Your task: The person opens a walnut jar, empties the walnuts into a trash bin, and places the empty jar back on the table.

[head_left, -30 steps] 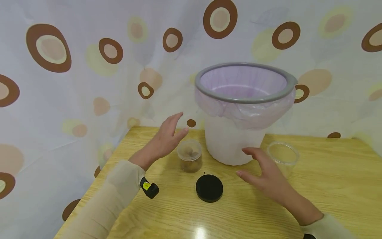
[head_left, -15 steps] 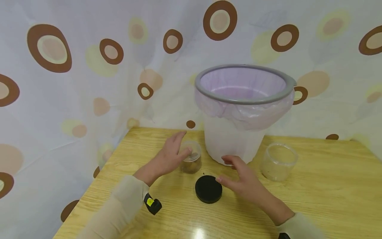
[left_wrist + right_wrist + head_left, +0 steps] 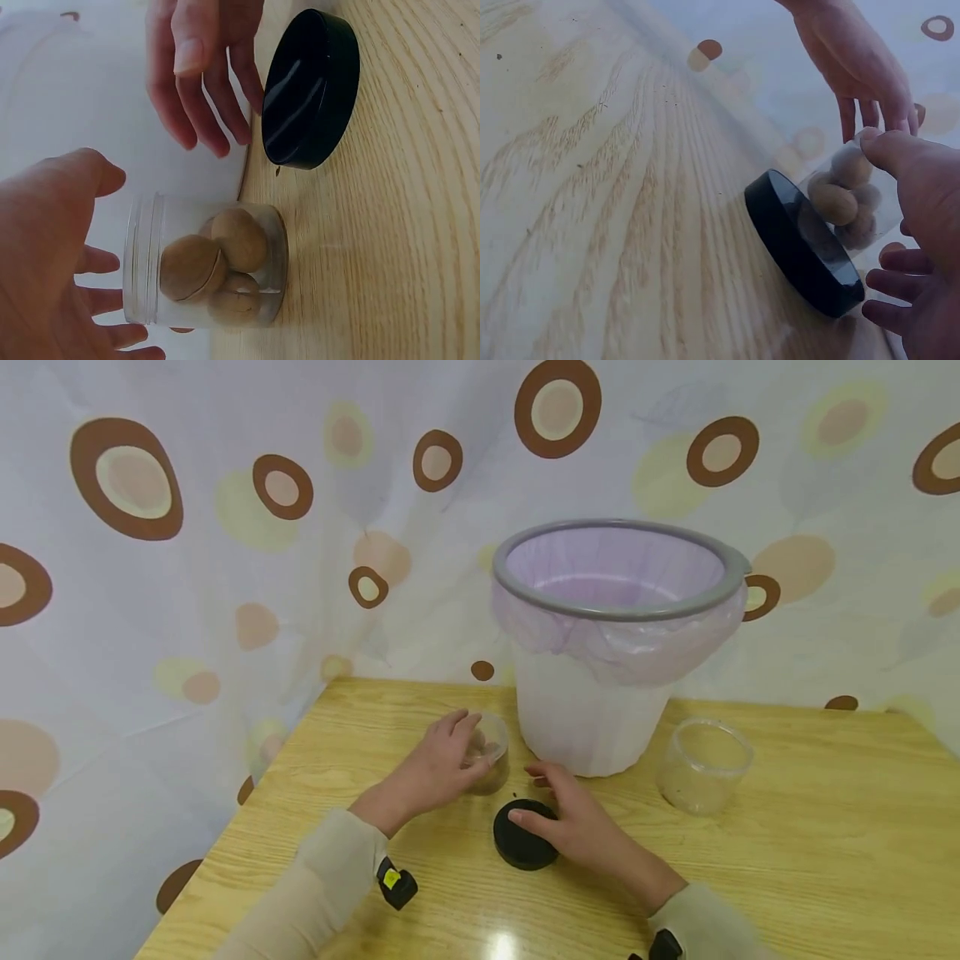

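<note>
Reaching with the left hand (image 3: 435, 768), relaxed and loosely spread, to the mouth of a clear jar (image 3: 496, 779) of round, brown, nut-like balls (image 3: 192, 268), upright on the tabletop (image 3: 825, 827) beside the bag-lined bin (image 3: 585, 710). Holding the right hand (image 3: 581, 822) likewise relaxed, with its thumb over the black lid (image 3: 517, 850), lying in front of the jar. Unable to tell whether touching either. Noting a second clear container (image 3: 697, 777) farther right.

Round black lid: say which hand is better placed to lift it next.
Probably the right hand: it is close by the lid, while the left hand is nearest the clear cylindrical jar of nuts.
</note>
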`<state>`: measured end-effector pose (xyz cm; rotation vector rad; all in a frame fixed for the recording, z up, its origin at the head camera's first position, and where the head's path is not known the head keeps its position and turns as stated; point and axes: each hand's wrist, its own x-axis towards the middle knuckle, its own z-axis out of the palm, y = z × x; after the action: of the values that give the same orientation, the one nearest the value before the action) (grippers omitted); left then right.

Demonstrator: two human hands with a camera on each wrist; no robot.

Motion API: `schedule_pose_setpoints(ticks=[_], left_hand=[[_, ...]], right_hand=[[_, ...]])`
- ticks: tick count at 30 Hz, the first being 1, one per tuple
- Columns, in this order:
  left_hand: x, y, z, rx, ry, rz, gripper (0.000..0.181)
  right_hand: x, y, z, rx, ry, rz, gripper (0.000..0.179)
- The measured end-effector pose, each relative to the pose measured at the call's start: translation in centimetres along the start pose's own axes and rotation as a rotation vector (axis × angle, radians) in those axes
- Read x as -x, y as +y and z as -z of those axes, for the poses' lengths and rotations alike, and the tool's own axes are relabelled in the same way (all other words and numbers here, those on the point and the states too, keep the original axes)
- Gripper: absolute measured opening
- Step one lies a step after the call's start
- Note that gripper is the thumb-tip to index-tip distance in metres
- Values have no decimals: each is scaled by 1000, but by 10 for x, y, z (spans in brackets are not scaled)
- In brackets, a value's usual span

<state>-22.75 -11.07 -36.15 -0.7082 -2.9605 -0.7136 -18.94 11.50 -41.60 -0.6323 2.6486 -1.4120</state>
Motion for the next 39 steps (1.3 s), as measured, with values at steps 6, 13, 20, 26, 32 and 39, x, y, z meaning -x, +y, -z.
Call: schedule_pose_setpoints(ticks=[6, 13, 20, 26, 32, 39], left_hand=[[-7, 4, -2, -59, 41, -18, 66], [-17, 9, -5, -131, 47, 9, 63], [-24, 11, -7, -205, 41, 35, 67], [-22, 10, -8, -259, 68, -8, 68], [-19, 10, -9, -301, 112, -62, 68], [-16, 19, -6, -305, 168, -109, 69]], right_hand=[[-14, -1, -7, -1, 6, -31, 72], [-30, 1, -16, -32, 27, 25, 69], [-40, 5, -21, -83, 45, -41, 77], [-44, 5, -21, -75, 51, -58, 79], [-46, 4, -21, -103, 50, -54, 75], [-44, 1, -19, -102, 72, -40, 84]])
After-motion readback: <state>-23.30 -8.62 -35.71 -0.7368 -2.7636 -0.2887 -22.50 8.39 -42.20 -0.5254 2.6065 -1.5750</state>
